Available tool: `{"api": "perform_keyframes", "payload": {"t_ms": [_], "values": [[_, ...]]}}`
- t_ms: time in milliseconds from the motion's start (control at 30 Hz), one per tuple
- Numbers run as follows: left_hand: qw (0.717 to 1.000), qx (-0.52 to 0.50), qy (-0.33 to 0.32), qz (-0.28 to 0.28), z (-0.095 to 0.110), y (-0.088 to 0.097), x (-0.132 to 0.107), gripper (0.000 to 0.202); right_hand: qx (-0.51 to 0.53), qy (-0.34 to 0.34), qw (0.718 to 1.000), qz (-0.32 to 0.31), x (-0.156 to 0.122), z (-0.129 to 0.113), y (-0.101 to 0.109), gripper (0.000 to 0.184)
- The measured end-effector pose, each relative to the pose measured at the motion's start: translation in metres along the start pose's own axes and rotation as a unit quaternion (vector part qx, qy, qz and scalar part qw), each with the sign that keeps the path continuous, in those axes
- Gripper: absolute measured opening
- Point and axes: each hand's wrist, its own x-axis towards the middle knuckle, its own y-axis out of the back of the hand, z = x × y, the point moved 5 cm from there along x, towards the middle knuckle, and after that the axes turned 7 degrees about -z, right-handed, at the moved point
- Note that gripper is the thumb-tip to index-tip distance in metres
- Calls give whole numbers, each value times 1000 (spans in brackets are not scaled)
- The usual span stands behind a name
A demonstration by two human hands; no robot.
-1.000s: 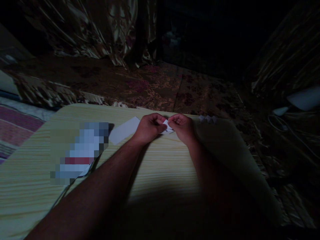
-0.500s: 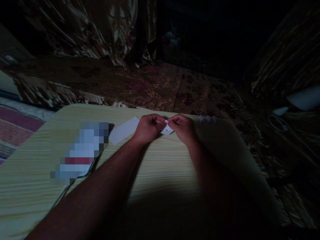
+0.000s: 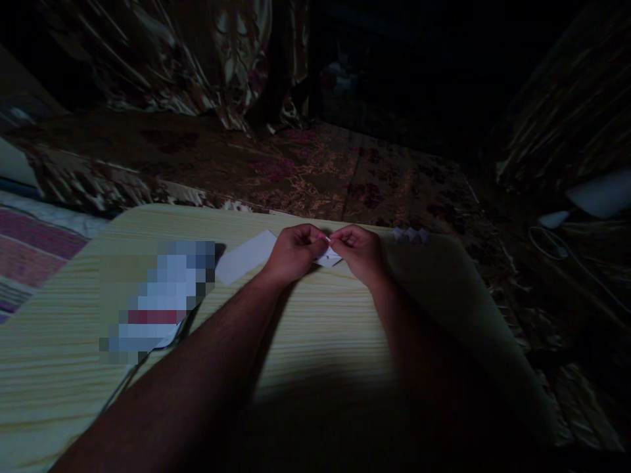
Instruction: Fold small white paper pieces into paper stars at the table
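Note:
A small folded piece of white paper [image 3: 329,260] lies between my two hands near the far edge of the table. My left hand [image 3: 296,251] pinches it from the left with thumb and fingers. From the right, my right hand [image 3: 359,249] pinches it as well, and the fingertips of both hands almost meet at its top. The fingers cover much of the paper, so its full shape is hidden. Just left of my left hand lies a flat white paper sheet [image 3: 245,257]. Several small folded paper pieces [image 3: 410,236] stand in a row to the right of my right hand.
A blurred-out object [image 3: 165,295] lies on the light wooden table [image 3: 315,322] at the left, with a cable running from it. Behind the table is a patterned, cloth-covered surface [image 3: 276,164]. At the right are a white object [image 3: 604,194] and a pale cable [image 3: 547,246].
The fingertips have shifted very slightly over the top of the folded paper, and less of its upper tip shows. The rest looks the same.

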Motion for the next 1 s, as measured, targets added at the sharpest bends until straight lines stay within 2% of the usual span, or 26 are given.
{"api": "perform_keyframes", "payload": {"t_ms": [233,567,1000], "values": [[1000,-16,-9,10,0,2,1,20,0,-24,999,-25,0,3,-2,11],[1000,-8,-2,10,0,2,0,22,-19,-9,999,-24,1,6,-1,9],[1000,-10,7,7,-3,3,1,22,15,1,999,-44,1,9,0,14]]}}
